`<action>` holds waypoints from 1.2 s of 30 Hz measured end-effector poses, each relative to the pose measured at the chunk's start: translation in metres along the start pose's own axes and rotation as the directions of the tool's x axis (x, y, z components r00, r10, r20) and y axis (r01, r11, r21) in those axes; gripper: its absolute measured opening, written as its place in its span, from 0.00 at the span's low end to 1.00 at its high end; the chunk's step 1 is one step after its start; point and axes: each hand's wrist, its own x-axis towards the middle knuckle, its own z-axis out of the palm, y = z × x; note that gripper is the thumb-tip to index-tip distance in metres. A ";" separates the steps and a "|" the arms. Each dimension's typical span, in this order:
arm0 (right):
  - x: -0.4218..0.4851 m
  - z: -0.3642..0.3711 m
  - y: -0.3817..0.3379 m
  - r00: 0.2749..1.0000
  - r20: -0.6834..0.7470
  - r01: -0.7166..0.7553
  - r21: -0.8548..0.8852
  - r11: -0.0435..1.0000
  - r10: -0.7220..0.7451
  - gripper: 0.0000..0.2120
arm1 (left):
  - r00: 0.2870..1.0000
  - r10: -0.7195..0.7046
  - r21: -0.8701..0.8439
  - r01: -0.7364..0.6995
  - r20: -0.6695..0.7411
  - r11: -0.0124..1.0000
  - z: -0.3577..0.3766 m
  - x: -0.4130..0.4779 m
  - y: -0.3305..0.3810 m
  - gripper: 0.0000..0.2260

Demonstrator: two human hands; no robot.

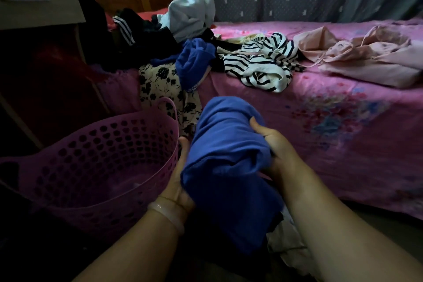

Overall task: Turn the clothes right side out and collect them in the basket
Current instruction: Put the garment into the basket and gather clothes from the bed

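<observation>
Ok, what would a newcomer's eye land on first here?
The bundled blue cloth garment gripped between the left hand and right hand, front and centre. Left of it sits the perforated purple plastic basket; behind, a black-and-white striped top lies on the pink floral bedsheet.

Bare forearms (128, 252), pale bangle (166, 215) on left wrist

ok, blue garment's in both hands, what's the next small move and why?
Probably swing the blue garment left and drop it into the basket: left hand and right hand both grip it bunched, and the basket stands open right beside the left hand. Whether it is right side out I cannot tell.
</observation>
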 end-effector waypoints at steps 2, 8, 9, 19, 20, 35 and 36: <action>0.004 -0.006 0.006 0.997 -0.071 0.017 -0.059 0.998 -0.022 0.20 | 0.942 -0.203 -0.148 0.168 -0.268 0.975 0.043 0.007 0.021 0.38; 0.003 -0.020 0.024 0.981 -0.188 -0.074 -0.192 0.979 0.037 0.11 | 0.839 -0.147 0.044 0.200 -0.523 0.979 0.068 0.012 0.048 0.11; 0.003 -0.019 0.029 0.983 -0.180 -0.077 -0.172 0.982 0.045 0.12 | 0.837 -0.145 0.037 0.193 -0.527 0.980 0.070 0.011 0.050 0.11; 0.009 0.002 0.055 0.983 0.118 -0.148 0.081 0.986 0.138 0.27 | 0.831 -0.167 0.035 0.218 -0.531 0.975 0.073 -0.001 0.070 0.13; 0.015 0.004 0.051 0.986 0.100 -0.135 0.044 0.990 0.130 0.26 | 0.825 -0.138 0.073 0.211 -0.549 0.975 0.071 -0.003 0.077 0.15; 0.164 0.203 0.084 0.988 -0.054 0.119 -0.341 0.933 -0.146 0.23 | 0.455 0.536 0.667 0.196 -0.711 0.719 -0.019 -0.029 0.262 0.16; 0.177 0.206 0.093 0.987 -0.095 0.072 -0.439 0.896 -0.126 0.26 | 0.422 0.552 0.676 0.241 -0.719 0.697 -0.032 -0.032 0.266 0.18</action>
